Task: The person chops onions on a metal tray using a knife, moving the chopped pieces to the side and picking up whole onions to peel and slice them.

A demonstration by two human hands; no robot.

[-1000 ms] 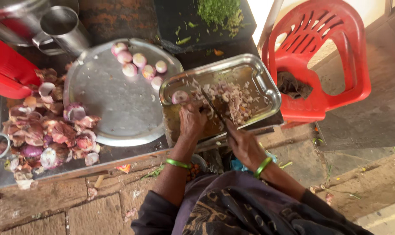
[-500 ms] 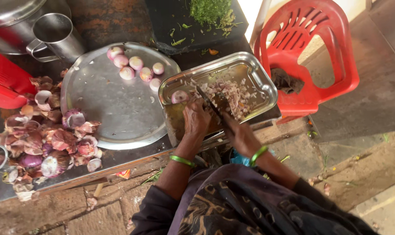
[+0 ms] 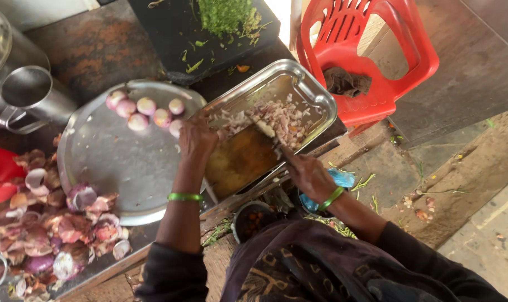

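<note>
My right hand (image 3: 310, 174) grips a knife (image 3: 267, 130) whose blade lies across a heap of chopped onion (image 3: 285, 117) in a rectangular steel tray (image 3: 323, 99). My left hand (image 3: 197, 137) rests palm down at the tray's left corner, right beside the peeled onions (image 3: 145, 112) on a round steel plate (image 3: 117, 165). Its fingers hide whatever lies beneath them. Both wrists wear green bangles.
A pile of onion skins (image 3: 52, 223) lies left of the plate. A steel mug (image 3: 33, 95) stands at the far left. Behind sit a black board with chopped greens (image 3: 223, 17) and a red plastic chair (image 3: 371, 56). A small bowl (image 3: 248, 221) sits below the counter edge.
My left hand has moved left from the middle of the tray to its left corner, covering the onion half there. The knife has swung further into the chopped pile. The view has shifted.
</note>
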